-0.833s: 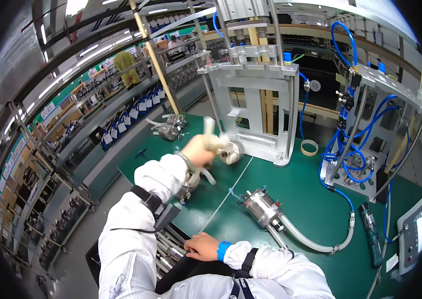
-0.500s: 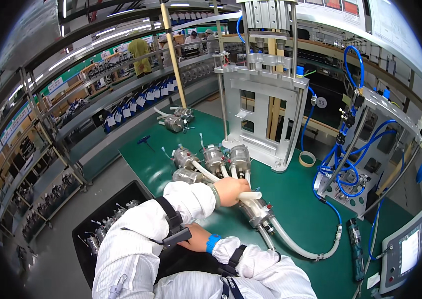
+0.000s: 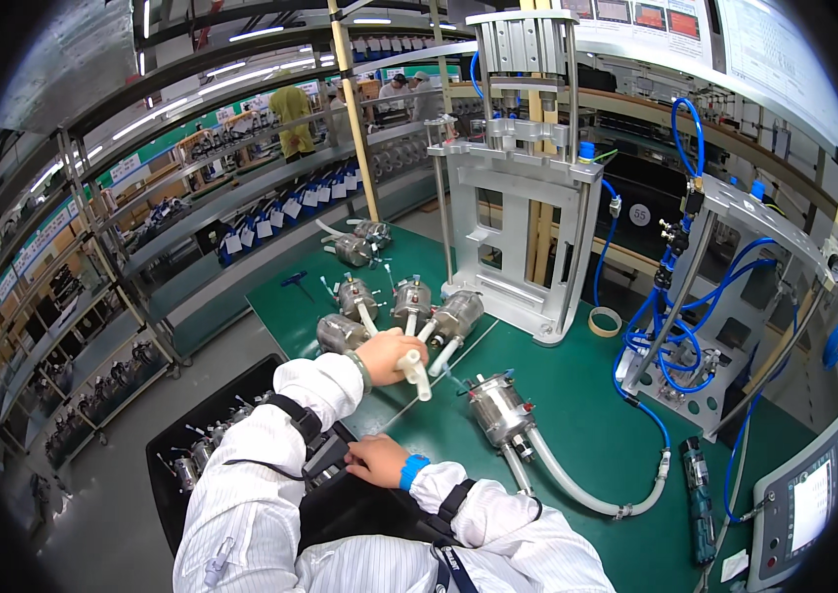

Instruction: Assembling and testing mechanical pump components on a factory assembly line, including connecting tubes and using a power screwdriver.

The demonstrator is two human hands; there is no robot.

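Observation:
My left hand (image 3: 389,357) is closed around a white bent tube (image 3: 416,375), held over the green mat in front of several metal cylinders. The nearest of them, a cylinder with white hoses (image 3: 458,313), lies tilted just right of that hand. Farther right, apart from both hands, a metal canister (image 3: 501,407) joins a long clear hose (image 3: 577,491). My right hand (image 3: 376,462) is low, by the black tray (image 3: 164,494). Its fingers look loosely stretched, and nothing shows in them; the tips are close to the black box strapped on my left wrist.
A tall metal press frame (image 3: 518,237) stands at the back. Right of it are a tape roll (image 3: 605,321), a fixture with blue air hoses (image 3: 681,326), a teal power tool (image 3: 699,499) and a control panel (image 3: 809,504). More cylinders lie in the tray. People stand far off.
My left hand has moved left with the white tube, away from the canister on the right. The cylinder beside it has tilted. My right hand has shifted slightly left, and the view has shifted.

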